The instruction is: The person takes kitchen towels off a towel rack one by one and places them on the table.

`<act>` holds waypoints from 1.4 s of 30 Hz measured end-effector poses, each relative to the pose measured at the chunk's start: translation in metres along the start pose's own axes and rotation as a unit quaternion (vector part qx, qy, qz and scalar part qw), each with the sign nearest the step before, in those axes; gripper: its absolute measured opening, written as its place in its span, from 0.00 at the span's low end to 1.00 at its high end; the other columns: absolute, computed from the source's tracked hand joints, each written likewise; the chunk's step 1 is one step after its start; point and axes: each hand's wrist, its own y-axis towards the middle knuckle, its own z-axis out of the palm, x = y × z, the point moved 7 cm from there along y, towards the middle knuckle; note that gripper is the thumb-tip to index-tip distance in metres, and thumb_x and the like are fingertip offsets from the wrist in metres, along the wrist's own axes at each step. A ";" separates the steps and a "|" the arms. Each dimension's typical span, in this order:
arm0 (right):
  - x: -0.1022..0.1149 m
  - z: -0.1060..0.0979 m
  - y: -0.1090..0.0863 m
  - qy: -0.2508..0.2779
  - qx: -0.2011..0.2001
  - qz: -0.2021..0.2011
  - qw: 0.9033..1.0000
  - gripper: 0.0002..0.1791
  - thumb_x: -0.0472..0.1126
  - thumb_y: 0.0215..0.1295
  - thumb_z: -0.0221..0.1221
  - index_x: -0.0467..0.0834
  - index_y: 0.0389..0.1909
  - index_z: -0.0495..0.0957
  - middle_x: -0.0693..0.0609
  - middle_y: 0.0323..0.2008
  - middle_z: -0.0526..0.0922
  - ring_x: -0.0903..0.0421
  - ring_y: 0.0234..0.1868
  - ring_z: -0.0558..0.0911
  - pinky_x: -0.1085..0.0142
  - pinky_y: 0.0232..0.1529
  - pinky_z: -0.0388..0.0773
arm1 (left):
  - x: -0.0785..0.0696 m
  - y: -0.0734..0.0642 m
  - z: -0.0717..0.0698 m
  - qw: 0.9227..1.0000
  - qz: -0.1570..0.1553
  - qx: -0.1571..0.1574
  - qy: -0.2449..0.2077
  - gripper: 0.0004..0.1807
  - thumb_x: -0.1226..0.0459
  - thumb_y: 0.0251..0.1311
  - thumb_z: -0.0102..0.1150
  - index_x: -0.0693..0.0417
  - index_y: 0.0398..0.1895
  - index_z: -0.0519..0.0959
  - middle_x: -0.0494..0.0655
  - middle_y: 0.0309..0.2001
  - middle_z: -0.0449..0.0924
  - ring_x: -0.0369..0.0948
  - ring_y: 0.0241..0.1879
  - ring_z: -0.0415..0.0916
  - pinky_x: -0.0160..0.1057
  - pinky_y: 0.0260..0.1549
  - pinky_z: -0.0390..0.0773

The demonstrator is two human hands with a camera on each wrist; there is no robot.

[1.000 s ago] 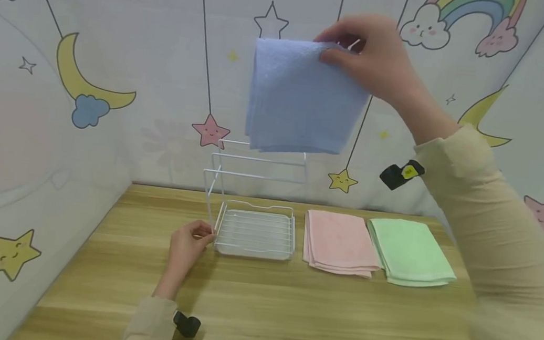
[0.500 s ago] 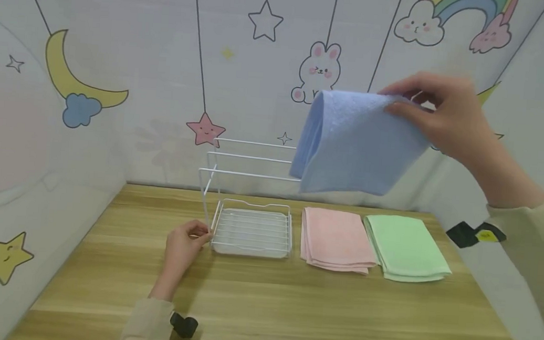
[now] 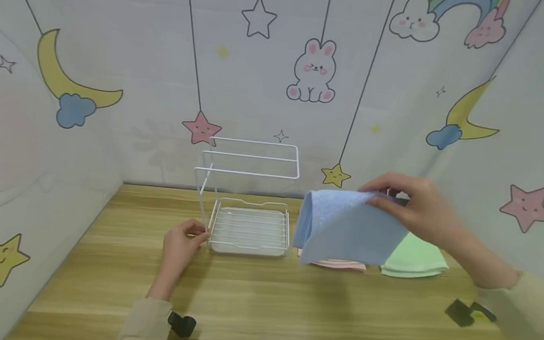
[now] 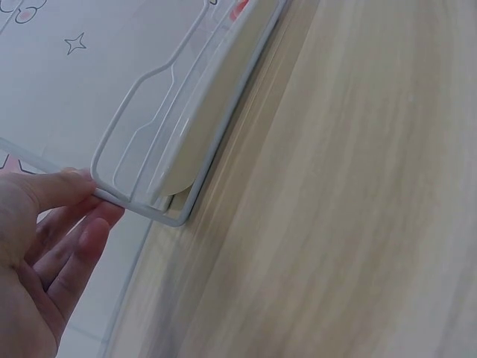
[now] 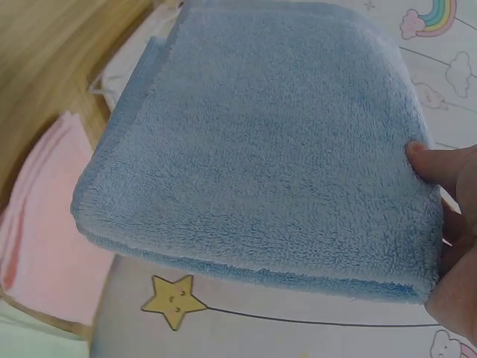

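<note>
My right hand [image 3: 421, 209] pinches a folded blue towel [image 3: 348, 228] along its top fold, thumb on the near side. In the head view the towel hangs in front of a folded pink towel [image 3: 341, 264] and overlaps a folded green towel [image 3: 417, 256]. The right wrist view shows the blue towel's fuzzy face [image 5: 268, 149], with thumb and fingers at its edge. My left hand [image 3: 183, 245] pinches the lower left frame of a white wire rack [image 3: 248, 174]; in the left wrist view, thumb and fingers grip its wire [image 4: 112, 195].
At the rack's base sits a shallow tray [image 3: 247, 250] under a wire grid. The rack stands toward the back of a wooden table [image 3: 243, 310], close to a wall cloth [image 3: 254, 84] printed with stars, moons and a rabbit. Camera units hang at both wrists.
The blue towel in my right hand has come down from above the rack and shifted right, now in front of the pink towel. My left hand stays at the rack.
</note>
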 end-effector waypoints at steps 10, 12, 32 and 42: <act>-0.003 0.040 -0.040 0.077 0.062 0.049 0.994 0.15 0.35 0.55 0.65 0.57 0.40 0.81 0.65 0.35 0.83 0.71 0.33 0.76 0.78 0.32 0.74 | -0.001 -0.001 -0.001 1.000 0.006 -0.006 -0.001 0.06 0.68 0.48 0.69 0.59 0.28 0.81 0.56 0.29 0.85 0.37 0.26 0.82 0.27 0.18 0.79; -0.003 0.045 -0.047 0.091 0.079 0.060 0.991 0.14 0.36 0.56 0.64 0.57 0.40 0.81 0.65 0.35 0.83 0.70 0.33 0.77 0.78 0.33 0.74 | -0.002 0.000 -0.001 1.000 0.007 -0.007 -0.003 0.06 0.68 0.47 0.69 0.58 0.28 0.81 0.56 0.29 0.85 0.37 0.25 0.82 0.27 0.18 0.79; 0.004 0.071 -0.106 0.272 0.270 0.104 0.918 0.09 0.37 0.63 0.58 0.49 0.42 0.80 0.57 0.37 0.84 0.64 0.37 0.79 0.72 0.36 0.79 | -0.004 -0.002 -0.002 1.000 0.004 0.001 0.000 0.06 0.68 0.49 0.68 0.59 0.29 0.81 0.57 0.30 0.85 0.35 0.25 0.81 0.26 0.18 0.78; -0.066 0.142 -0.114 0.260 0.337 0.189 0.885 0.09 0.45 0.59 0.62 0.50 0.41 0.81 0.57 0.35 0.85 0.67 0.35 0.78 0.72 0.39 0.78 | -0.001 0.000 0.000 1.000 -0.002 0.006 0.002 0.06 0.66 0.49 0.68 0.57 0.29 0.80 0.55 0.30 0.85 0.31 0.25 0.79 0.27 0.19 0.79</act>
